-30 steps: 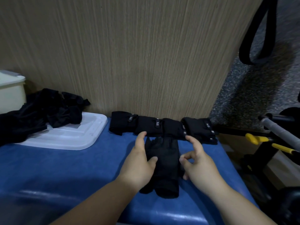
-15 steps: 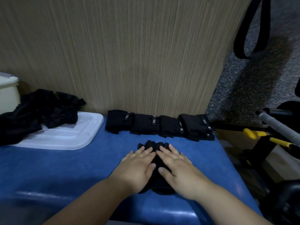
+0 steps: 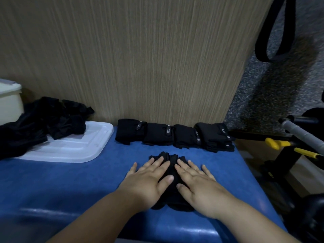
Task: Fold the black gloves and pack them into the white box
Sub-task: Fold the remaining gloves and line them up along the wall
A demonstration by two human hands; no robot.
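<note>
A black glove [image 3: 171, 160] lies flat on the blue padded surface [image 3: 70, 181], fingers pointing away from me. My left hand [image 3: 149, 179] and my right hand [image 3: 196, 183] both press down on it with straight fingers, side by side, covering most of it. Behind it, a row of several folded black gloves [image 3: 173, 135] lines the wooden wall. A heap of unfolded black gloves [image 3: 40, 120] lies at the left, partly on a white lid [image 3: 78, 148]. The white box [image 3: 9, 100] shows at the far left edge, mostly cut off.
A wood-grain panel [image 3: 140, 58] stands right behind the blue surface. To the right, the surface ends at a drop to a speckled floor [image 3: 263, 95], with black and yellow metal equipment [image 3: 289, 146] and a hanging black strap [image 3: 273, 32].
Both hands went from hovering at the glove's sides with curled fingers to lying flat on top of it. The glove now looks shorter and flattened under the palms.
</note>
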